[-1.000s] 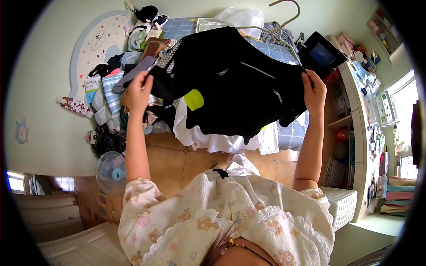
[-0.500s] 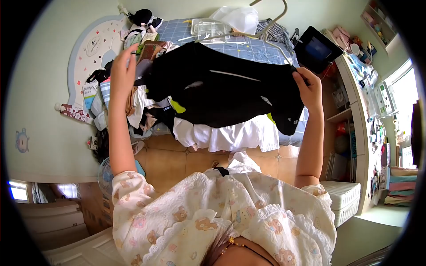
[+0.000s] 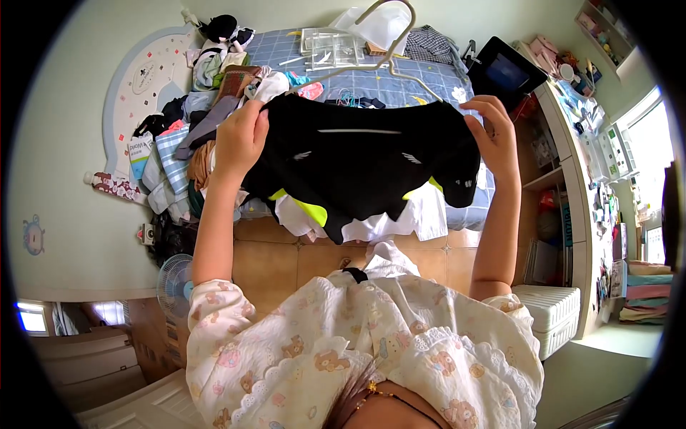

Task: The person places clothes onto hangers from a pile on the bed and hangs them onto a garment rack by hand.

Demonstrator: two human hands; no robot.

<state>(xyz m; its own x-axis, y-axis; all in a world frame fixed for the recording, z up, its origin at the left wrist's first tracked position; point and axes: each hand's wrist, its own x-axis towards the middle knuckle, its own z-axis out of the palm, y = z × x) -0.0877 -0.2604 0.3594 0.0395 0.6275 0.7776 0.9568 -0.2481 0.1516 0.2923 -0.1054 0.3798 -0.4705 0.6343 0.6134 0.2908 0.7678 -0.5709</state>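
A black short-sleeved shirt (image 3: pixel 357 154) with bright yellow-green panels and small white marks is spread in front of me. A beige clothes hanger (image 3: pixel 391 61) lies along its neckline, its ends reaching into the shoulders and its hook pointing up. My left hand (image 3: pixel 241 139) is closed on the shirt's left shoulder. At the right shoulder, my right hand (image 3: pixel 496 136) is curled, thumb against the black cloth and index finger above the shoulder edge. White cloth (image 3: pixel 429 218) shows below the shirt at the bed's edge.
Behind the shirt is a bed with a blue checked cover (image 3: pixel 275 50). Piled clothes (image 3: pixel 193 136) cover its left side. Clear plastic boxes (image 3: pixel 332 48) lie at the back. A monitor (image 3: pixel 507 75) stands right, a white fan (image 3: pixel 175 286) lower left, a white case (image 3: pixel 547 314) lower right.
My left hand has moved right and down onto the shirt's left shoulder, from apart in the air. The shirt now hangs more level and squarely, and the hanger has shifted left.
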